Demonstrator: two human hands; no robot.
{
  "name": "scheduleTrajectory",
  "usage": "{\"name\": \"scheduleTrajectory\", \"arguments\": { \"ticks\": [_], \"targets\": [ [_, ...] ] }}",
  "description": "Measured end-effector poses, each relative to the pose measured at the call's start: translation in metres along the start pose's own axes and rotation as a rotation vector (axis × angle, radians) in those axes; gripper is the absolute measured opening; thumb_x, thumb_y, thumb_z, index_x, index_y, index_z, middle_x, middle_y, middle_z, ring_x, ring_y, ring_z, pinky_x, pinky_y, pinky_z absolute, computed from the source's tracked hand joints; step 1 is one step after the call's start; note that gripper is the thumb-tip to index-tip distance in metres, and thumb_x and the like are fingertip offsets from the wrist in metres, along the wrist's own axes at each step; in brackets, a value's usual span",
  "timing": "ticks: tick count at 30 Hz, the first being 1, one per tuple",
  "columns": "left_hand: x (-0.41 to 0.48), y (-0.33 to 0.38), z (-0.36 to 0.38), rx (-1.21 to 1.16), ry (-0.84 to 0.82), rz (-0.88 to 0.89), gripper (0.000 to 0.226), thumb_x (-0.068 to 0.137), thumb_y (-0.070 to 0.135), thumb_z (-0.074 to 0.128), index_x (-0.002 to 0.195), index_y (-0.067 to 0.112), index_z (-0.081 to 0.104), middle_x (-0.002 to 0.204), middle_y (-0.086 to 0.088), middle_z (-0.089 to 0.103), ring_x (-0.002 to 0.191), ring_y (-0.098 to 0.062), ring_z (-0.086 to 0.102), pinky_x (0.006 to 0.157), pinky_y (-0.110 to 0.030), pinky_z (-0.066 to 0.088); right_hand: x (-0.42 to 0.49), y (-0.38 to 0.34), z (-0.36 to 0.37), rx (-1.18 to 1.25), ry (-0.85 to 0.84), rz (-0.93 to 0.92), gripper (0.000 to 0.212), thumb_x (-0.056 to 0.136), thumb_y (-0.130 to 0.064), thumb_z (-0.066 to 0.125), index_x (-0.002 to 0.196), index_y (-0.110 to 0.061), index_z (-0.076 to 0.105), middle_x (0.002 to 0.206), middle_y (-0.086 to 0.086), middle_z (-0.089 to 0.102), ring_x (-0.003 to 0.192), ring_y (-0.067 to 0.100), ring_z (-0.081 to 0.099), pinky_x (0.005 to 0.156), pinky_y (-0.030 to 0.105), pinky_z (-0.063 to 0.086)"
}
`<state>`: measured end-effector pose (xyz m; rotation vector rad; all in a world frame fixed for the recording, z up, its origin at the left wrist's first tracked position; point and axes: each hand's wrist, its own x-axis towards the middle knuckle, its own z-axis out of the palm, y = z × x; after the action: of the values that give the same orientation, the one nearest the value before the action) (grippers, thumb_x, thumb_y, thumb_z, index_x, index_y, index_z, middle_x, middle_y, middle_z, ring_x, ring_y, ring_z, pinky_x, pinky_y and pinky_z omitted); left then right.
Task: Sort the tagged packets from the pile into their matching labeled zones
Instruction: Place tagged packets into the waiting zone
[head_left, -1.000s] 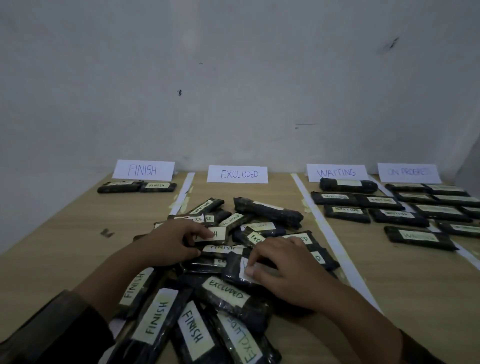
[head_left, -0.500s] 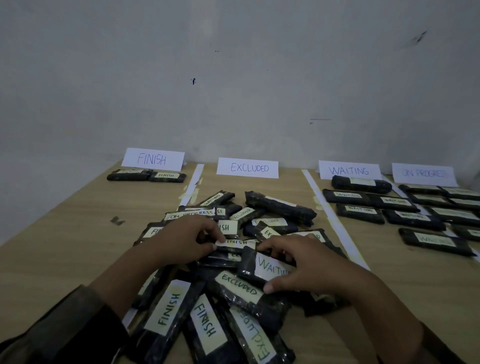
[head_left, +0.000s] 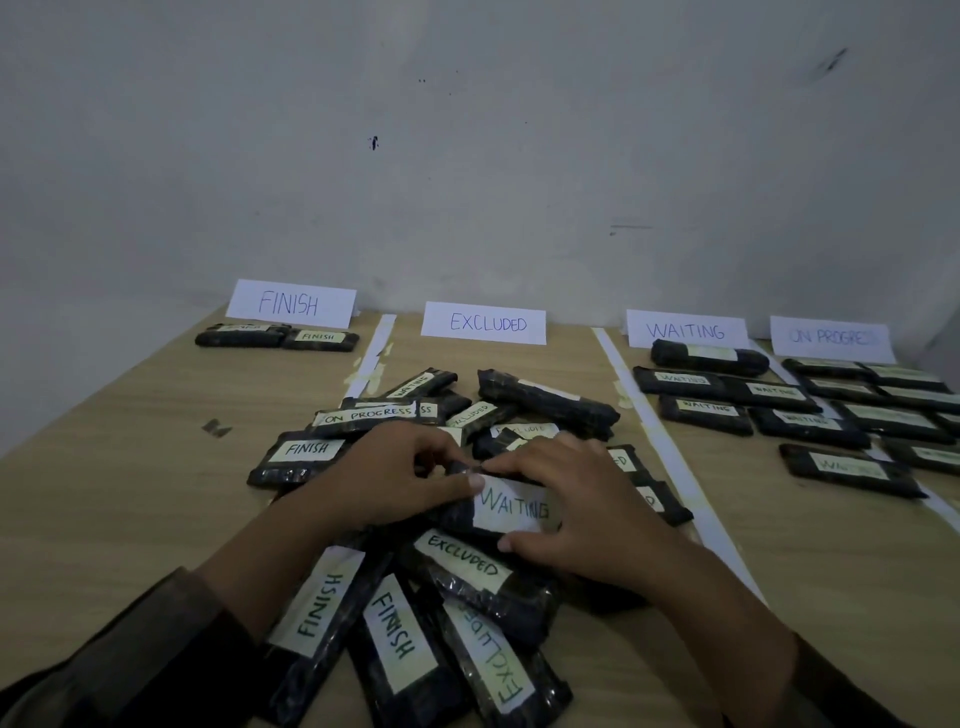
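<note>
Both hands are on the packet (head_left: 511, 506) tagged WAITING atop the pile (head_left: 441, 519): the right hand (head_left: 571, 512) pinches its near end between thumb and fingers, and the left hand (head_left: 402, 480) touches its far end with a thumb. It looks light, soft and slick in its wrap, so I'd grip it across the middle.

— Seeing what at the back?
— Facing a plain grey-white wall (head_left: 467, 156), carrying a small dark speck (head_left: 373, 143) near the middle and a smudge (head_left: 831, 60) up at the right.
— And lower down?
— Looking down on a light wood-grain table (head_left: 130, 467), butting against that wall, wearing a dark mark (head_left: 215, 427) toward the left edge.
— Getting much light?
— Sitting in dim, flat light, greying everything.
</note>
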<state>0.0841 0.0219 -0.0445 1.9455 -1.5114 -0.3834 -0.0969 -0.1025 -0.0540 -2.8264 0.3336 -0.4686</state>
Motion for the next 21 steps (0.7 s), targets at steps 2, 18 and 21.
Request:
{"name": "scheduleTrajectory", "arguments": {
  "ticks": [2,18,21],
  "targets": [
    [0.002,0.001,-0.001,-0.05,0.02,-0.039,0.011,0.077,0.045,0.071,0.074,0.035,0.066,0.074,0.002,0.069,0.071,-0.012,0.065,0.066,-0.025,0.048,0.0,0.002,0.003,-0.017,0.057,-0.017,0.065,0.067,-0.059,0.061,0.128,-0.04,0.048,0.117,-0.017,0.054,0.105,0.009,0.044,0.082,0.033,0.033],
    [0.034,0.029,0.007,-0.105,0.126,0.05,0.027,0.096,0.034,0.049,0.12,0.033,0.058,0.108,0.015,0.063,0.098,0.001,0.057,0.083,-0.023,0.046,-0.016,0.046,-0.033,-0.069,0.228,0.099,0.071,0.066,-0.056,0.067,0.13,-0.032,0.05,0.119,-0.014,0.053,0.107,0.009,0.046,0.08,0.025,0.034],
    [0.05,0.037,0.02,-0.07,0.108,0.11,0.03,0.095,0.027,0.051,0.125,0.026,0.058,0.117,0.012,0.062,0.108,-0.004,0.057,0.09,-0.028,0.046,-0.03,0.066,-0.043,-0.098,0.231,0.16,0.071,0.066,-0.057,0.065,0.131,-0.033,0.05,0.12,-0.014,0.053,0.11,0.011,0.046,0.084,0.033,0.036]
  ]
}}
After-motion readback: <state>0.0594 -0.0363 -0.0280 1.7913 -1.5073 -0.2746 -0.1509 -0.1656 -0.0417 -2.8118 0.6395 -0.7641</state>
